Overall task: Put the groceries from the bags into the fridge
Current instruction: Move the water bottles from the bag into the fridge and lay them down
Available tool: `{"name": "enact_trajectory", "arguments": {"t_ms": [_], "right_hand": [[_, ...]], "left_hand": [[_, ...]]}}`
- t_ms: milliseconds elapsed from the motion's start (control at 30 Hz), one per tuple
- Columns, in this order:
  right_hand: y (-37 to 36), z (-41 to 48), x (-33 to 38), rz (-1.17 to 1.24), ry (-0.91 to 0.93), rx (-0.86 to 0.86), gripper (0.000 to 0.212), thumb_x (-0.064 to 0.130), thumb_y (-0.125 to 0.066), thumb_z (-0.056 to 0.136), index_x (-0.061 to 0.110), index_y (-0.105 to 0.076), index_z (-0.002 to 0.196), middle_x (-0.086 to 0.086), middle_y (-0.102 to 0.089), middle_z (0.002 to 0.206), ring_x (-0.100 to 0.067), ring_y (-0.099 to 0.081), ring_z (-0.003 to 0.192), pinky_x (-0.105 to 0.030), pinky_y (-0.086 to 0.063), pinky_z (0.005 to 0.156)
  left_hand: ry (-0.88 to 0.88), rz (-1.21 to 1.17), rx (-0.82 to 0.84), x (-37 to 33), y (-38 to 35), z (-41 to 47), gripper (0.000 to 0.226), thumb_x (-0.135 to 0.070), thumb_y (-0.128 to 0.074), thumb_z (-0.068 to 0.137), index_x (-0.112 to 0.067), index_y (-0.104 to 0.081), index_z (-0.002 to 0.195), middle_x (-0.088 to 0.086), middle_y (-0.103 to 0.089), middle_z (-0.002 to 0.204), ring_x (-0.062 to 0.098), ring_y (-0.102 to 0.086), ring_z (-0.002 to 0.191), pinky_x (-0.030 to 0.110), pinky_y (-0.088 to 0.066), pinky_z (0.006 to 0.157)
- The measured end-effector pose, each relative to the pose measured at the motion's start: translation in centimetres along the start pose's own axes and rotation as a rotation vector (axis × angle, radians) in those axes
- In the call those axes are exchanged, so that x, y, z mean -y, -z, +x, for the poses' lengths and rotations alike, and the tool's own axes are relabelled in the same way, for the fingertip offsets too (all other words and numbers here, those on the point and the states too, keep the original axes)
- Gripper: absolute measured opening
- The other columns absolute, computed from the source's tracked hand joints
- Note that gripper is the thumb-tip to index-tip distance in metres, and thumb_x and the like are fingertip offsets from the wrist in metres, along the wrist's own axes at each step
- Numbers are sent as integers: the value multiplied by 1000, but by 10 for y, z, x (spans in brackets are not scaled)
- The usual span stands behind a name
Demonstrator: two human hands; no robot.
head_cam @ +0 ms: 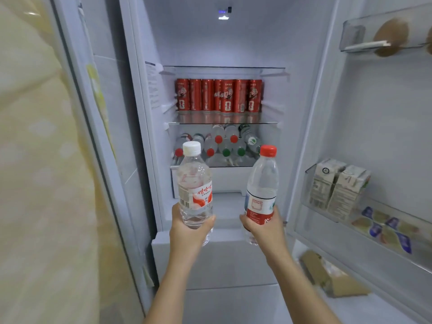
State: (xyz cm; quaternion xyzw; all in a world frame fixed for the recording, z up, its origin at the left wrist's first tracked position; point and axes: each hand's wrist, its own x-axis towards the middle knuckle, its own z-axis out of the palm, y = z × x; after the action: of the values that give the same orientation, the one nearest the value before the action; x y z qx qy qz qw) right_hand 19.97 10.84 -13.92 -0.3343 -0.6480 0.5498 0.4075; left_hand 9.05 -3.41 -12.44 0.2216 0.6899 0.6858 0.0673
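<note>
**Two water bottles held up at the open fridge**

Only the head view here. Both arms are stretched out towards the open fridge (pixel 311 113), and each hand has a clear plastic water bottle, held upright.

The left hand (pixel 187 228) is wrapped round the bottom of the white-capped bottle (pixel 195 183). It's ribbed see-through plastic with a white and red-orange label. The right hand (pixel 264 228) grips the red-capped bottle (pixel 263 183) low down, fingers curled over its red and white label. That one is a bit taller and smoother. Both bottles are out in front of the fridge opening and well apart from each other, not on any shelf.

Inside, a tight row of slim red cans (pixel 218 95) stands on a glass shelf (pixel 222 123). Under it is a pile of lying bottles (pixel 222 146) stacked on their sides, round red and green caps facing out.

On the open door at the right, a clear plastic bin (pixel 308 190) holds boxy pale cartons (pixel 336 185) side by side. The rack below has a row of small foil-topped cups (pixel 385 228) in blue and tan. The top door bin (pixel 350 36) has some brown round things (pixel 390 36), too blurry to name.

Low on the right sits a brown cardboard box (pixel 327 274). A pale yellow patterned surface (pixel 35 160) fills the left side.
</note>
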Motion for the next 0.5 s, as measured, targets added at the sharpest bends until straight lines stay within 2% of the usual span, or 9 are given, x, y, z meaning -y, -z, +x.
{"name": "enact_trajectory", "arguments": {"t_ms": [100,167,233,300,333,400,500], "right_hand": [[-11,28,-12,4,-10,19,51,15,-83,68,21,-52,108,-2,-68,94,-19,-67,82,-42,-56,74],[-19,50,-21,3,-19,32,55,24,-83,62,24,-52,107,-1,-69,95,-21,-67,84,-44,-56,74],[-27,75,-28,3,-34,48,59,31,-81,57,26,-51,108,0,-69,96,-22,-68,87,-45,-57,74],[-34,100,-37,1,-45,69,59,29,-83,59,28,-51,109,2,-68,98,-22,-68,88,-46,-59,76],[-37,113,-41,-1,-46,78,59,29,-84,60,29,-51,110,4,-68,98,-21,-68,88,-48,-59,77],[-43,135,-51,-11,-41,83,61,28,-84,60,27,-51,112,4,-68,99,-19,-68,89,-49,-58,79],[-51,163,-64,-10,-41,106,60,15,-85,66,22,-51,115,5,-67,102,-14,-66,92,-38,-54,82]], "left_hand": [[-18,3,-16,13,-13,22,57,-16,-85,70,-28,-48,112,-17,-65,96,-8,-63,82,23,-51,74],[-20,10,-31,21,-22,38,56,-14,-85,71,-29,-47,110,-18,-63,96,-14,-61,77,17,-48,70],[-18,20,-61,31,-33,60,54,-15,-85,70,-32,-46,104,-13,-66,95,-6,-65,77,23,-52,70],[-6,27,-80,38,-45,81,53,-17,-85,70,-33,-47,103,-6,-68,93,11,-69,79,32,-55,67],[0,35,-87,41,-51,91,53,-17,-85,70,-32,-47,105,-5,-69,94,14,-69,80,32,-55,67],[13,42,-114,48,-62,108,58,-14,-85,70,-25,-48,113,-6,-68,97,9,-68,82,29,-55,69],[52,44,-154,62,-76,128,61,-9,-85,69,-22,-46,114,-9,-67,97,1,-66,79,21,-52,66]]}}
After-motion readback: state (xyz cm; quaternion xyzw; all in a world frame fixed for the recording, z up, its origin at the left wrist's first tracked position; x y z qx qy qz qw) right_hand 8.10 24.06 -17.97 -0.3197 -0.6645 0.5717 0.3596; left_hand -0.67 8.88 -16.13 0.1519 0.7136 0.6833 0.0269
